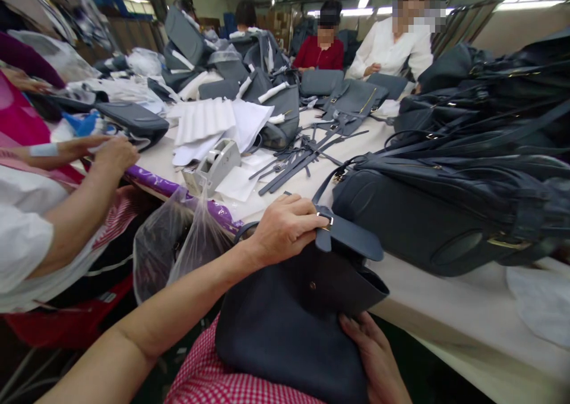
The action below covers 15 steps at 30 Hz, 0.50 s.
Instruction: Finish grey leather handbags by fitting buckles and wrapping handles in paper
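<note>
A dark navy leather bag (285, 321) rests on my lap against a red checked apron (200, 368). My left hand (285, 226) is closed on the bag's top flap, its fingers pinching beside a small metal buckle (325, 220) on a short strap. The flap (356, 236) is lifted, and the bag's mouth shows partly open below it. A small round stud (312, 285) sits on the front. My right hand (371, 350) grips the bag's right side, thumb on the front; its other fingers are partly hidden behind.
Finished-looking navy bags (401, 214) are piled on the table's right. Loose straps (298, 161), a tape dispenser (216, 166) and white paper sheets (205, 122) lie ahead. A clear plastic bag (178, 244) hangs from the edge. A co-worker's hands (116, 152) are at left; other people stand across.
</note>
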{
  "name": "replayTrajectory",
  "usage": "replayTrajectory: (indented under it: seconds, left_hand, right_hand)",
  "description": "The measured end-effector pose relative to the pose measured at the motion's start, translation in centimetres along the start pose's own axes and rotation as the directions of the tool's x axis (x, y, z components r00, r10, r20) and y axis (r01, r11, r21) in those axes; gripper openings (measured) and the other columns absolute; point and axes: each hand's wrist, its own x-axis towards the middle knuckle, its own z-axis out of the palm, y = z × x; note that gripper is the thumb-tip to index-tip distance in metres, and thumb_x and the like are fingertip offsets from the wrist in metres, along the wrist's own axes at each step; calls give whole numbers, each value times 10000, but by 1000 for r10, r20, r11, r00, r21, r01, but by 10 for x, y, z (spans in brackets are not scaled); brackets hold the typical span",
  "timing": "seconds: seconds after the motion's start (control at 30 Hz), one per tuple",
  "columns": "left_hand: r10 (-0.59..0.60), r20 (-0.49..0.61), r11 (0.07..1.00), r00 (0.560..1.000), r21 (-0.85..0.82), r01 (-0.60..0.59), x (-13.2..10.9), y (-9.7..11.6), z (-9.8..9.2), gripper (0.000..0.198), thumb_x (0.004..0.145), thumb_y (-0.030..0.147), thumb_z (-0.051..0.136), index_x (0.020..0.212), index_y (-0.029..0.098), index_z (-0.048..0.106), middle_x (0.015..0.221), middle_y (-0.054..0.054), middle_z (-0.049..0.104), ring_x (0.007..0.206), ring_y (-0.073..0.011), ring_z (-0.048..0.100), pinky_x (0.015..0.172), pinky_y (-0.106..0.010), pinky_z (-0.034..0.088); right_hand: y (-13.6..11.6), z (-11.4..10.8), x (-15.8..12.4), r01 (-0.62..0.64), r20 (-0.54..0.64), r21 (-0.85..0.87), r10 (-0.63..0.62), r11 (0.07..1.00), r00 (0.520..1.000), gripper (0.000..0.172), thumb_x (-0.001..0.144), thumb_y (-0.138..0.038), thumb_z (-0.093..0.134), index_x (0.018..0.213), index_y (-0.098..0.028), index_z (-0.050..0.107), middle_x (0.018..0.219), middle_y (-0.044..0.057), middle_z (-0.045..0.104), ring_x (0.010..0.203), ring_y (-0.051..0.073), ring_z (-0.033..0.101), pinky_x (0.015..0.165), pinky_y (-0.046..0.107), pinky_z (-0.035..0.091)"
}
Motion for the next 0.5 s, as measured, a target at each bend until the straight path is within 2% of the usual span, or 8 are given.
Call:
replayTrajectory:
  seconds: [0.1, 0.27, 0.5]
  left_hand:
    - [-48, -47, 995, 998, -87, 44, -13, 0, 5, 239, 916, 128, 487, 970, 193, 711, 864, -50, 678, 804, -168, 583, 777, -315, 439]
    - [-46, 25, 983, 999, -179, 50, -32, -2, 14, 219, 903, 105, 511, 989, 175, 699, 933, -72, 672, 857, -185, 583, 800, -329, 464]
    - [-107, -120, 955, 987, -289, 68, -47, 0, 21, 177, 940, 162, 508, 924, 179, 684, 875, -80, 687, 817, -173, 602, 772, -332, 505]
  right_hand:
    - [1, -1, 1, -2, 0, -8, 2, 1000, 1000, 920, 588, -224, 901, 1396, -224, 462, 972, 85, 782, 920, 302, 736, 817, 403, 581]
    - [0, -4, 4, 3, -3, -20, -3, 1000, 1000, 917, 586, -246, 901, 1397, -226, 473, 1036, 96, 770, 941, 304, 731, 844, 404, 570]
    - [3, -1, 8, 30, -34, -48, -32, 998, 999, 823, 560, -312, 900, 1310, -249, 566, 1038, 76, 771, 942, 300, 729, 851, 391, 559]
